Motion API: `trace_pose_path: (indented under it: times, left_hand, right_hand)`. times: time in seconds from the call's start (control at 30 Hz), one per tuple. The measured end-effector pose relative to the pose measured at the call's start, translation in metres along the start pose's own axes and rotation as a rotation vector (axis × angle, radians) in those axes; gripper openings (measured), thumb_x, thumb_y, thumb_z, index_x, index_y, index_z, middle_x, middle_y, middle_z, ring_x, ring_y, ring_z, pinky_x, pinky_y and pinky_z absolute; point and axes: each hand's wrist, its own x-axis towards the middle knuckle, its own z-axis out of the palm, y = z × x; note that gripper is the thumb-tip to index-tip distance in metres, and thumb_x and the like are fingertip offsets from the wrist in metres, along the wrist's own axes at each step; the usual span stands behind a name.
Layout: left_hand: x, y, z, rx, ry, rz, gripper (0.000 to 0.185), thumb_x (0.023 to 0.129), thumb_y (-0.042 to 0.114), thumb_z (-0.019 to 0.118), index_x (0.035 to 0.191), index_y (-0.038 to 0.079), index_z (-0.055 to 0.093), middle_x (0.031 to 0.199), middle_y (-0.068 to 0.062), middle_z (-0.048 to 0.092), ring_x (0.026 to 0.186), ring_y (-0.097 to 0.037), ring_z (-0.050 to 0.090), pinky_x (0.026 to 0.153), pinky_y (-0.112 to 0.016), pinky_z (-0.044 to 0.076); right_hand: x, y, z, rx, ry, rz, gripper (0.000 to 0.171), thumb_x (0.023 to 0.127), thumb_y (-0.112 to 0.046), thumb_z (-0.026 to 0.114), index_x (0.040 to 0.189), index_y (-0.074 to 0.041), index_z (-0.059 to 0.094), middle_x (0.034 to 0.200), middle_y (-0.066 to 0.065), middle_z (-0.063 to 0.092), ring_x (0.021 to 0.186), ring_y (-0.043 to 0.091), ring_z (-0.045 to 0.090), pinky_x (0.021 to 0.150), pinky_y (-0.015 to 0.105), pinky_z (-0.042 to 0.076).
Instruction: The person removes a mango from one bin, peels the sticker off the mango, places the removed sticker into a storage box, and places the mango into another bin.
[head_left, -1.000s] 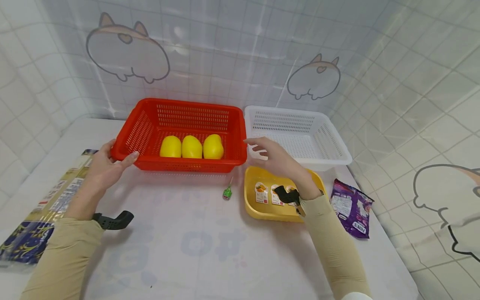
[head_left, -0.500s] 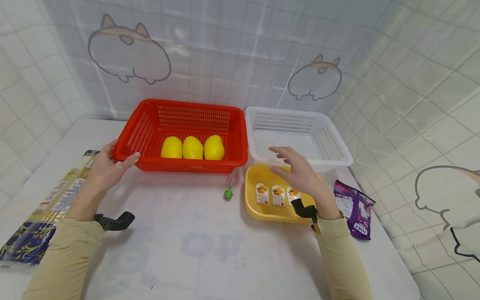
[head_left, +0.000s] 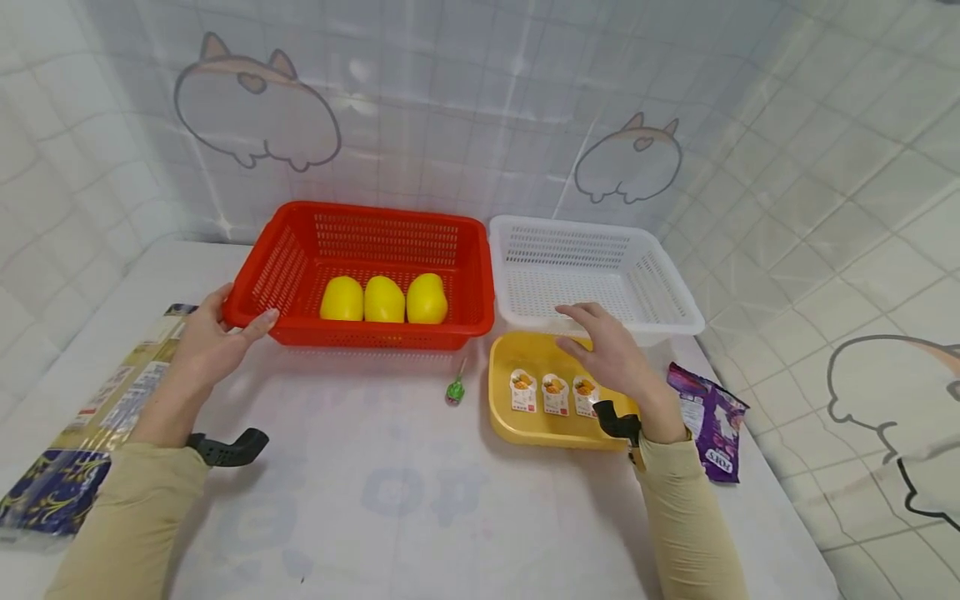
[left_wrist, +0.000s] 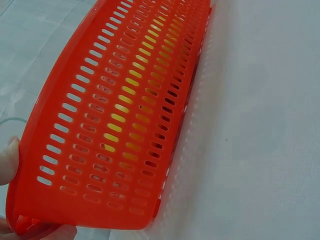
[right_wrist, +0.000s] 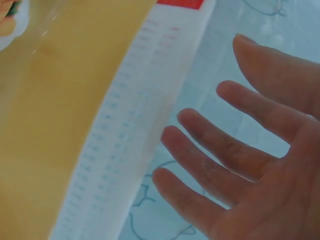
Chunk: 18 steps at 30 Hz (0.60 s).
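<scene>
My left hand [head_left: 217,337] grips the near left corner of the red basket [head_left: 300,250], thumb on the front wall; the left wrist view shows fingertips [left_wrist: 10,160] on that basket [left_wrist: 115,125]. Three yellow fruits [head_left: 384,299] lie in a row inside it. My right hand [head_left: 600,342] hovers open, fingers spread, over the far edge of the yellow tray [head_left: 504,408], just in front of the white basket [head_left: 675,300]. The right wrist view shows its straight fingers [right_wrist: 210,165] beside the tray [right_wrist: 60,100]. Three small snack packets [head_left: 555,393] lie in the tray.
A green wrapped candy [head_left: 454,388] lies on the table between the red basket and the yellow tray. A purple snack bag [head_left: 712,421] lies right of the tray. A long gold and blue package [head_left: 82,433] sits at the left edge. Tiled walls close in behind and to the right.
My right hand has drawn back from the gap between the two baskets, moving right and toward me to hover over the yellow tray. The left hand has stayed on the red basket.
</scene>
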Motion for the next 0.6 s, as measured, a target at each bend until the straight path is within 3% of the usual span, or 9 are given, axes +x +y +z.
trace_pose_path:
  times: [0.6]
  left_hand:
    - [-0.002, -0.004, 0.004, 0.022, 0.029, 0.032, 0.102, 0.095, 0.06, 0.053, 0.16, 0.008, -0.007, 0.164, -0.027, 0.011, 0.144, -0.05, 0.024, 0.11, -0.069, 0.033]
  right_hand:
    - [-0.003, 0.011, 0.007, -0.178, -0.055, 0.041, 0.048, 0.097, -0.02, 0.066, 0.141, -0.004, 0.054, 0.145, 0.026, 0.046, 0.131, 0.044, 0.044, 0.111, 0.06, 0.038]
